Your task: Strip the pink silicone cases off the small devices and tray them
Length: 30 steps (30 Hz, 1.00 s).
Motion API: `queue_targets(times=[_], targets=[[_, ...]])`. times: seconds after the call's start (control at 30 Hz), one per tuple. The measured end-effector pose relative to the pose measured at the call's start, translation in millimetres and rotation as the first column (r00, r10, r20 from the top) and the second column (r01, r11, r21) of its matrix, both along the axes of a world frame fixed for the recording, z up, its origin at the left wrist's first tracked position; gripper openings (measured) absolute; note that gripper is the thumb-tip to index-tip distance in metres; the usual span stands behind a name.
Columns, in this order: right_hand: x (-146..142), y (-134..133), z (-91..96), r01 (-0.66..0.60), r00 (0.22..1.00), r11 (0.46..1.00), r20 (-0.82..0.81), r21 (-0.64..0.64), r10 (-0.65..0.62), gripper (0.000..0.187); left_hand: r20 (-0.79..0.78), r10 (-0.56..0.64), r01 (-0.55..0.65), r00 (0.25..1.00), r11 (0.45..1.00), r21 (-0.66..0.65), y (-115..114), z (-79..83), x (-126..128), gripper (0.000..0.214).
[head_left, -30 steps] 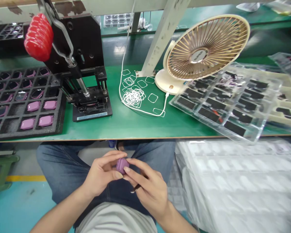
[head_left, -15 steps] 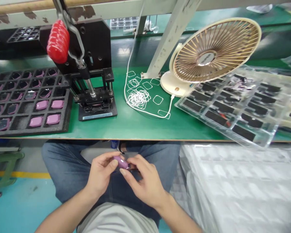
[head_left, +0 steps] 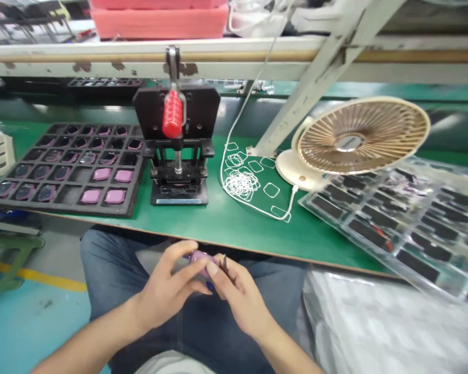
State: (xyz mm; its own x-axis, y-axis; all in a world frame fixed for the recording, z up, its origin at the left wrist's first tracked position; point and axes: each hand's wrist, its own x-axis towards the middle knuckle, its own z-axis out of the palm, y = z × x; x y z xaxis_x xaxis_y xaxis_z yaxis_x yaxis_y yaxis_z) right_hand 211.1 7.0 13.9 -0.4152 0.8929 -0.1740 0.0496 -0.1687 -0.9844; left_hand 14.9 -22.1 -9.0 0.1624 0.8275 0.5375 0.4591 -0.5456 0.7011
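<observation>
You held a pink plastic case (head_left: 199,261) pinched between your left hand (head_left: 161,283) and right hand (head_left: 237,293); beyond them, a black foam tray (head_left: 68,205) held four pink cases (head_left: 114,196), other pockets darker.

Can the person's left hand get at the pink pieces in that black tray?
Probably yes, once it lets go. The left hand is gripping a purple case, but the pink pieces sit in the black tray at the green bench's near edge, with nothing visibly in between.
</observation>
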Motion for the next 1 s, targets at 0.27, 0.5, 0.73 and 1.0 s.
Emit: queue_targets(times=[0.27,0.5,0.73,1.0], targets=[[-13,90,84.8,0.042,0.95,0.786,0.219,0.617,-0.223,0.044,-0.24,0.117,-0.053,0.964,0.965,0.257,66,31.0,-50,0.041],[-56,157,166.5,-0.211,0.889,0.032,0.206,0.977,-0.41,0.035,-0.304,0.2,-0.139,0.932,0.968,0.21,117,23.9,-42,0.021],[-63,174,165.6,-0.327,0.853,-0.137,0.23,0.935,-0.469,0.029,-0.304,0.213,-0.159,0.929,0.968,0.192,113,15.5,-46,0.021],[-75,188,215.2,0.023,0.917,-0.069,-0.049,0.997,-0.395,0.04,-0.31,0.213,-0.156,0.927,0.968,0.197,116,15.4,-42,0.023]])
